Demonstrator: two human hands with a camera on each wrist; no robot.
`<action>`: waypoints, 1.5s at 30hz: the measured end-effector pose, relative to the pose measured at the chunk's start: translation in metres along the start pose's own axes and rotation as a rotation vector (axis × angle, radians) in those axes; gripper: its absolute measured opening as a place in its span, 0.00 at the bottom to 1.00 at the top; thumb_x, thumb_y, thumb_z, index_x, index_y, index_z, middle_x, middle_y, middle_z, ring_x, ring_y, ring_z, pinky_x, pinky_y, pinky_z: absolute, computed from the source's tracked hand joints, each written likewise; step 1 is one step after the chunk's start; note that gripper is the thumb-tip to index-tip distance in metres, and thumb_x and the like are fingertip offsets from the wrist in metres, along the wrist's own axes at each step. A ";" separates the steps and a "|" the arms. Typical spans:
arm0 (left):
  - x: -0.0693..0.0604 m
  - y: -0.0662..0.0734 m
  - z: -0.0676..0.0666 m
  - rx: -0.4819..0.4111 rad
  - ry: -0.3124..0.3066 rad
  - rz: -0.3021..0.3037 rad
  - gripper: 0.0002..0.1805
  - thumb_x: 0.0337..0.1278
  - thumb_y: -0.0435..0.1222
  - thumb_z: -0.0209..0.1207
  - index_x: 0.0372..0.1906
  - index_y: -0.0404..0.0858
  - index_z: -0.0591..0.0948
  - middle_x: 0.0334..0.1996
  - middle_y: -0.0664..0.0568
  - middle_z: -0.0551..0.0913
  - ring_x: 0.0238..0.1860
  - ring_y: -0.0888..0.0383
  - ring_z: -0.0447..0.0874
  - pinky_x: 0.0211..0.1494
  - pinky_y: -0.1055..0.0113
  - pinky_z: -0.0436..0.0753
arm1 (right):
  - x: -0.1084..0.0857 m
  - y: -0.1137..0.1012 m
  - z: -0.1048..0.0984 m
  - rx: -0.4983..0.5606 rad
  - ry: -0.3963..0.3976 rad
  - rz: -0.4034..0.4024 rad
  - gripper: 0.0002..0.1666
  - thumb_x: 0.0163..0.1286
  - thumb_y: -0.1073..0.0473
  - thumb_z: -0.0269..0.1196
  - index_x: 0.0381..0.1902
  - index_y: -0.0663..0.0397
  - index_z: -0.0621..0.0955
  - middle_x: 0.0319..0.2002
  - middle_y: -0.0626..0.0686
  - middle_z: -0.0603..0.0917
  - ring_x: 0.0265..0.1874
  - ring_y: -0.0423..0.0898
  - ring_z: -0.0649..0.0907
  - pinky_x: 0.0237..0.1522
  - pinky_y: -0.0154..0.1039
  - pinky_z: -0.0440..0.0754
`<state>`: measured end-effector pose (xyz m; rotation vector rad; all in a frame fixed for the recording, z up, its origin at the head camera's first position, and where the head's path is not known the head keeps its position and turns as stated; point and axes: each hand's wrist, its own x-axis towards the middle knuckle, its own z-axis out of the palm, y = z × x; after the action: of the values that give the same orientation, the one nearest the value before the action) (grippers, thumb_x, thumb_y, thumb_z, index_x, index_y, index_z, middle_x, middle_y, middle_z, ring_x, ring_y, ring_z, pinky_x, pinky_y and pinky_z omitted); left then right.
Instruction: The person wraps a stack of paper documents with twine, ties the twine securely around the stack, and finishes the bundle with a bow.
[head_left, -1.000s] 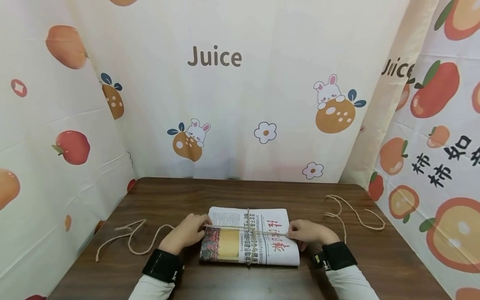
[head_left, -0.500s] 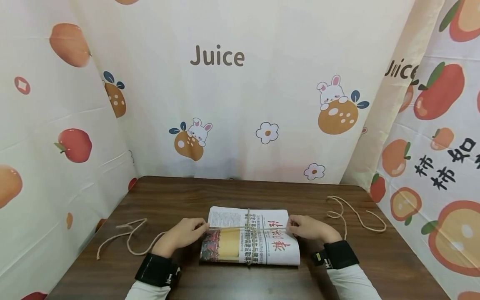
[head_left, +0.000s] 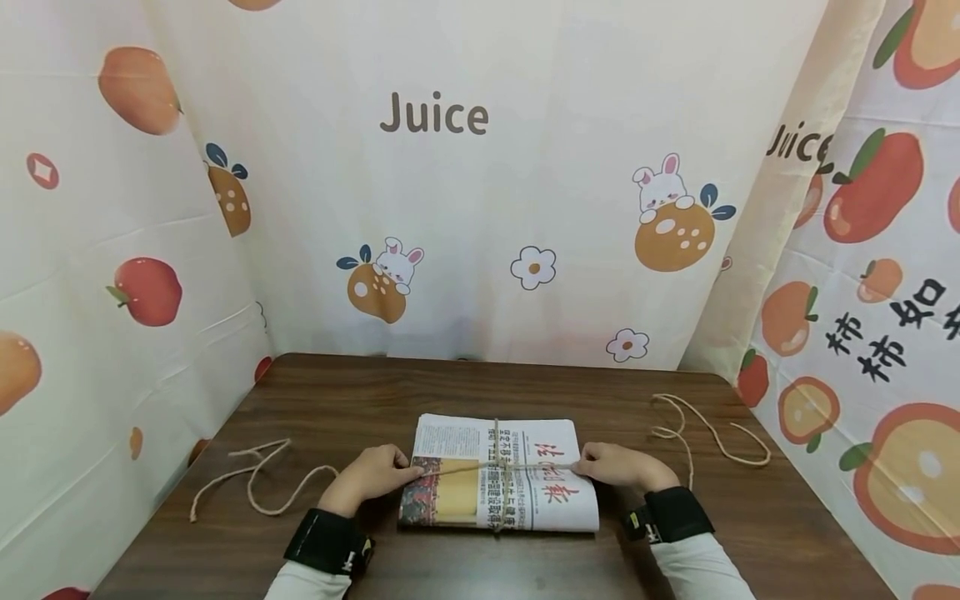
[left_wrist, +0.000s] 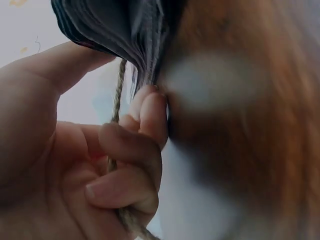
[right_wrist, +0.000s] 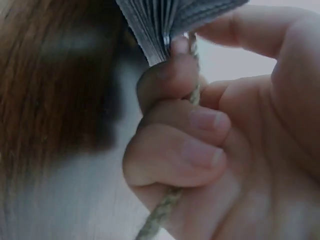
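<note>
Twine point(left_wrist: 118, 92) is gripped in the curled fingers of the left hand point(head_left: 377, 477) and the right hand point(head_left: 620, 465), at the left and right edges of the folded newspapers point(head_left: 517, 493). These are laid at the near centre of the table point(head_left: 450, 387), crossed by twine both ways.

The newspaper bundle point(head_left: 521, 492) lay on the table point(head_left: 525, 567) between the left hand point(head_left: 375, 477) and the right hand point(head_left: 621, 467), rope point(head_left: 497, 465) crossing its top, loose ends to either side, curtain point(head_left: 480, 208) behind the table
</note>
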<state>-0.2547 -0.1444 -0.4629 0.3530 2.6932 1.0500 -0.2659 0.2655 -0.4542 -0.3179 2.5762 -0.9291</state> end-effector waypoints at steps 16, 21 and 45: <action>0.003 0.002 0.013 -0.025 0.162 -0.070 0.21 0.56 0.43 0.70 0.44 0.28 0.84 0.37 0.46 0.86 0.37 0.52 0.84 0.42 0.53 0.82 | 0.000 -0.002 0.001 0.045 0.030 0.002 0.27 0.71 0.45 0.64 0.17 0.51 0.72 0.16 0.43 0.62 0.17 0.40 0.62 0.23 0.36 0.59; 0.004 -0.001 0.017 -0.095 0.171 -0.063 0.24 0.55 0.41 0.71 0.48 0.25 0.81 0.35 0.46 0.86 0.37 0.51 0.85 0.43 0.53 0.82 | 0.001 -0.001 0.006 0.010 0.093 0.016 0.26 0.73 0.47 0.62 0.16 0.51 0.73 0.16 0.43 0.62 0.17 0.40 0.61 0.22 0.36 0.58; 0.003 -0.002 0.017 -0.315 0.088 -0.063 0.24 0.54 0.31 0.71 0.55 0.24 0.78 0.45 0.42 0.82 0.46 0.47 0.81 0.47 0.53 0.80 | 0.003 0.010 0.004 0.246 0.036 -0.003 0.16 0.74 0.56 0.62 0.35 0.67 0.83 0.24 0.49 0.80 0.23 0.42 0.75 0.27 0.37 0.70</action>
<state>-0.2529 -0.1341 -0.4762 0.1663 2.5343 1.4717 -0.2674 0.2693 -0.4643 -0.2372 2.4574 -1.2467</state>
